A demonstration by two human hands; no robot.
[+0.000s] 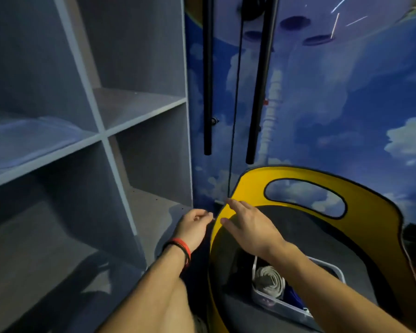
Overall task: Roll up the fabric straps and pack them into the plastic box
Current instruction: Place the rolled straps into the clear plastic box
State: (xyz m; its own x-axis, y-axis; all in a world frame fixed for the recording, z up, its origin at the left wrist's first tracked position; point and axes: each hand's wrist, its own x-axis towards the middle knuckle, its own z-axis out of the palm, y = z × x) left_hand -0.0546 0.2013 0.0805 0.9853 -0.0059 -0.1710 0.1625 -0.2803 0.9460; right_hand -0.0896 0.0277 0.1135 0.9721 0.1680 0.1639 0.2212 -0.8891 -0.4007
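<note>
A thin dark strap hangs down the cloud-printed door to the top edge of a yellow chair back. My right hand lies over that edge, fingers straight, its fingertip at the strap's lower end. My left hand is just left of the chair, fingers curled and pinched together; what it holds is unclear. A clear plastic box stands on the black seat, holding a rolled white strap and something blue. My right forearm hides part of the box.
Grey open shelves fill the left side, with a folded pale cloth in one compartment. Two long black door handles hang on the wardrobe doors ahead. The chair stands close against those doors.
</note>
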